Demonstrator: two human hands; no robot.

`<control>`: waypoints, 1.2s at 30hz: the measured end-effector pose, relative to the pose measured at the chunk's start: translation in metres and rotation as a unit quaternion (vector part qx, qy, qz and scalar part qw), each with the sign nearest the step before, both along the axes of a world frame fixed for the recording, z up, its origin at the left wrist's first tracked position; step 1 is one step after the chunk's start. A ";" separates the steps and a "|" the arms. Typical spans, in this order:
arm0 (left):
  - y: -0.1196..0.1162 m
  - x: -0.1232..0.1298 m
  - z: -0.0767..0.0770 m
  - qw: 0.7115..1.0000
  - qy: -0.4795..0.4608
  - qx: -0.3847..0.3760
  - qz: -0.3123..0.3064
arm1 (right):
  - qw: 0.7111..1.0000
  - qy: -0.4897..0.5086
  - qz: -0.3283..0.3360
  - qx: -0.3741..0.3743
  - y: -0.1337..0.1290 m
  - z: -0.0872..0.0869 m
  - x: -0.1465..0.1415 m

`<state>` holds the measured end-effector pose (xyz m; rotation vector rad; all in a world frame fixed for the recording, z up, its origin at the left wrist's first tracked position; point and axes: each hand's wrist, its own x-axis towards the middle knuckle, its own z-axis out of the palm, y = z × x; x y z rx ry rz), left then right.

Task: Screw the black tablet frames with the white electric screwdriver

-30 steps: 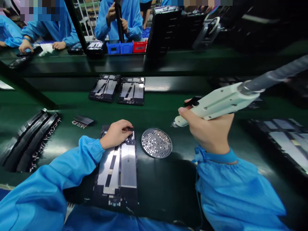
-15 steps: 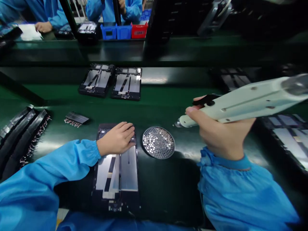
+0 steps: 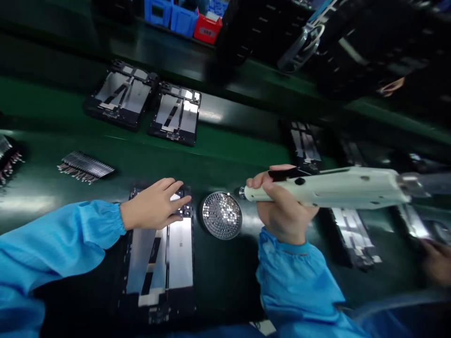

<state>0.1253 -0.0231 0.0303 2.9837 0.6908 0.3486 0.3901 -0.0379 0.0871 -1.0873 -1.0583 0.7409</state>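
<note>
My left hand [image 3: 155,204] lies with fingers spread over the upper part of an opened tablet [image 3: 179,263], whose silver inside and dark ribbon cables show. In my right hand [image 3: 282,204] is a pale green electric screwdriver [image 3: 338,188], held level with fingers wrapped round its front end. Its tip points left, at the right rim of a round dish [image 3: 221,215] full of small shiny screws. The dish stands just right of the tablet. Whether the tip touches a screw I cannot tell.
Two more opened tablets [image 3: 118,96] [image 3: 176,115] lie behind. Small parts with wires [image 3: 86,166] lie at left. More tablets [image 3: 354,234] are at right, near another person's blurred hand [image 3: 437,260]. Blue bins [image 3: 183,21] and a red bin [image 3: 207,29] stand at the back.
The view has turned to the right and tilted. My right hand has brought the screwdriver left, its tip now at the dish's rim. My left hand stays on the tablet, fingers more spread.
</note>
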 end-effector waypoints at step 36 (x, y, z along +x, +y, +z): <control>-0.030 0.024 0.012 0.997 -0.059 -0.040 -0.002 | 0.981 -0.093 0.165 -0.033 -0.020 0.015 -0.053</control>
